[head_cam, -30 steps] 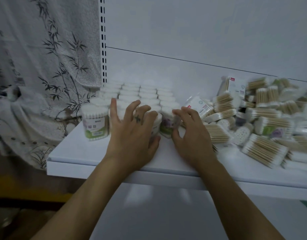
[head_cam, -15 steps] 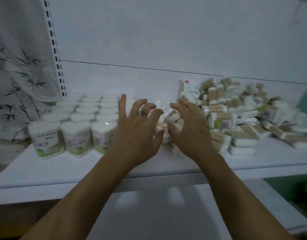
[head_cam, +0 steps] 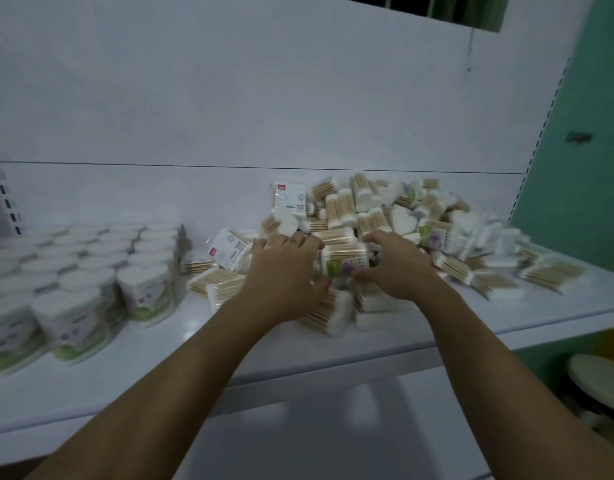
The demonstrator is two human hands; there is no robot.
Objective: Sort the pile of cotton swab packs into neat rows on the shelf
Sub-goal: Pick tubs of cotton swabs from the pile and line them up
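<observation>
Finished rows (head_cam: 91, 271) stand at the left end of the shelf (head_cam: 160, 358). Well to their right, at the near edge of the pile (head_cam: 419, 216), the left hand (head_cam: 284, 271) and right hand (head_cam: 399, 268) curl round one labelled pack (head_cam: 343, 261) from either side. Its long axis runs across between them, so the carry should go leftward, on the left hand's side.

the left forearm (head_cam: 181, 368) and right forearm (head_cam: 489, 344) reached forward side by side, converging a little. the left hand (head_cam: 284, 268) lay palm down, fingers bent, thumb spread toward the right hand (head_cam: 399, 268); blur hid whether it gripped anything. the right hand, just beside it, curled fingers above and thumb below one pack (head_cam: 343, 263) between the two hands.
</observation>
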